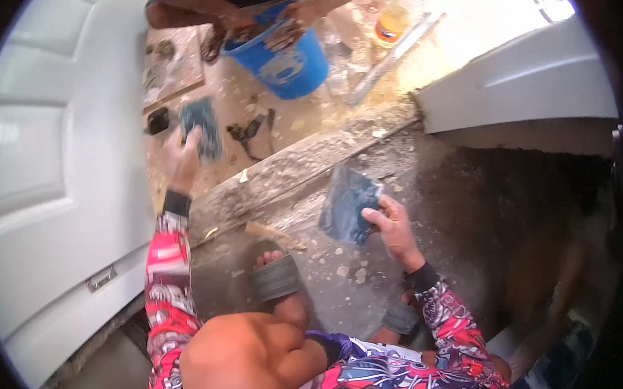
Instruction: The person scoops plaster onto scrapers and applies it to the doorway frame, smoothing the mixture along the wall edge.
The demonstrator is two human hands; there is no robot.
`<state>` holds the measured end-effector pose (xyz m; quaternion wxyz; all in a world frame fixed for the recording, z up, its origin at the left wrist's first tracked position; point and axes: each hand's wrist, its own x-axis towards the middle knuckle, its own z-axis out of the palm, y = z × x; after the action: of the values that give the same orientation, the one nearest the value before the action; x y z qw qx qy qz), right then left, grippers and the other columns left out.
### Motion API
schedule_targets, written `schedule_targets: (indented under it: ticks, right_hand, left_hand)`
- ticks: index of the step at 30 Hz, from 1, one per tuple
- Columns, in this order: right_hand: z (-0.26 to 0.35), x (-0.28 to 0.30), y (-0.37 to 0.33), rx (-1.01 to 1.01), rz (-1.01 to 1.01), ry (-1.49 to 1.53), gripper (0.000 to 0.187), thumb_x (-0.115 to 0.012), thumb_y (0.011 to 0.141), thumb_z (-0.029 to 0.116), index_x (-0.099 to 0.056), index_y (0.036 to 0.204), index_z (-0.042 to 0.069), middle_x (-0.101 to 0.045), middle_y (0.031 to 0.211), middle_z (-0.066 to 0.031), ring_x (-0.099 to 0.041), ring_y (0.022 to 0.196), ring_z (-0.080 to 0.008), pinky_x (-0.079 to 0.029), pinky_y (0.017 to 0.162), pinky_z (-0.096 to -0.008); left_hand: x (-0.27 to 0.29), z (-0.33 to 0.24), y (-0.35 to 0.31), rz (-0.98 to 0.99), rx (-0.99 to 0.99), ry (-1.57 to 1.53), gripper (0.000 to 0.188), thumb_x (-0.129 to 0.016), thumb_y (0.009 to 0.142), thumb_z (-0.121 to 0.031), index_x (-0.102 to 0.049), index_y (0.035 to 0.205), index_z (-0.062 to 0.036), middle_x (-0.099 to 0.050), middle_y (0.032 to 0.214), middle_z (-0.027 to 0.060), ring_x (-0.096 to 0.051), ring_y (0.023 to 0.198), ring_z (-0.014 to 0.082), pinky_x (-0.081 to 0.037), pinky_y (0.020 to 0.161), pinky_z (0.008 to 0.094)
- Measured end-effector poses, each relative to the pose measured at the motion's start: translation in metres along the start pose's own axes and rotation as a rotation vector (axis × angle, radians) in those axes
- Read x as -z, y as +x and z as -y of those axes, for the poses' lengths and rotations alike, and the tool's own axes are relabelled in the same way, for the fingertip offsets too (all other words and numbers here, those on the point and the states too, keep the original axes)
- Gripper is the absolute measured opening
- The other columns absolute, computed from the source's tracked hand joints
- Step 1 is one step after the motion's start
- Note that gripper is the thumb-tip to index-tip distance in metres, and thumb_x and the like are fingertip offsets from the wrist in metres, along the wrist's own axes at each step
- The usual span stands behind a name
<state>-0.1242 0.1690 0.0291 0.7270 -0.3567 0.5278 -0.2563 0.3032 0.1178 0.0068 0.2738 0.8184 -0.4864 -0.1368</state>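
My left hand [183, 155] is stretched forward beside the white door, its fingers closed on a flat, greenish putty spreader [201, 124] with smears on it; both are a little blurred. Lower and to the right, my right hand [392, 227] grips a second flat putty spreader [347, 203], dark blue-grey with pale residue, thumb on its upper face. This one is held over the stained floor near the threshold. Across the threshold, another person's hands [285, 30] reach to the rim of a blue bucket [298, 68] splashed with pale material.
A white panelled door [106, 177] stands at left, another white panel [517, 78] at right. The rough threshold [288, 157] crosses between them. Beyond lie a plastic bottle with an orange label [391, 27], a long pale strip [396, 60] and a small black object [158, 121]. My sandalled foot [273, 277] is below.
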Motion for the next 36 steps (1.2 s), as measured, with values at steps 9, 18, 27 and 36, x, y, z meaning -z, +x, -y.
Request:
schedule_targets:
  ticks: [9, 18, 27, 36]
  right_hand:
    - [-0.011, -0.017, 0.009, 0.038, 0.040, 0.064, 0.024, -0.061, 0.092, 0.011, -0.063, 0.113, 0.001, -0.065, 0.097, 0.0007, -0.060, 0.082, -0.0059, -0.051, 0.069, -0.0230]
    - [-0.012, -0.011, 0.013, 0.180, 0.011, -0.031, 0.014, -0.061, 0.090, 0.013, -0.060, 0.094, -0.001, -0.057, 0.083, 0.0015, -0.053, 0.075, -0.0056, -0.047, 0.061, -0.0252]
    - [-0.020, 0.010, 0.020, 0.210, -0.005, 0.024, 0.031, -0.062, 0.092, 0.010, -0.059, 0.119, -0.004, -0.064, 0.108, -0.0038, -0.056, 0.098, -0.0091, -0.047, 0.086, -0.0272]
    - [0.004, 0.036, 0.011, 0.202, -0.190, 0.123, 0.021, -0.062, 0.090, 0.011, -0.063, 0.110, 0.002, -0.065, 0.091, 0.0011, -0.061, 0.077, -0.0061, -0.050, 0.061, -0.0224]
  left_hand:
    - [0.007, -0.008, -0.142, 0.237, 0.695, -1.138, 0.017, -0.061, 0.091, -0.010, -0.064, 0.107, -0.0041, -0.067, 0.098, 0.0021, -0.067, 0.085, 0.0162, -0.056, 0.077, 0.0332]
    - [-0.002, -0.015, -0.152, 0.465, 0.798, -1.353, 0.029, -0.062, 0.088, -0.010, -0.058, 0.116, -0.0073, -0.068, 0.100, 0.0054, -0.068, 0.086, 0.0206, -0.058, 0.077, 0.0393]
    - [-0.012, -0.021, -0.211, 0.647, 0.947, -1.402, 0.039, -0.062, 0.088, -0.028, -0.056, 0.122, -0.0120, -0.067, 0.099, 0.0108, -0.067, 0.088, 0.0300, -0.058, 0.076, 0.0572]
    - [-0.031, -0.030, -0.243, 0.757, 0.897, -1.509, 0.045, -0.062, 0.085, -0.010, -0.053, 0.128, -0.0001, -0.066, 0.112, 0.0117, -0.067, 0.097, 0.0248, -0.056, 0.087, 0.0393]
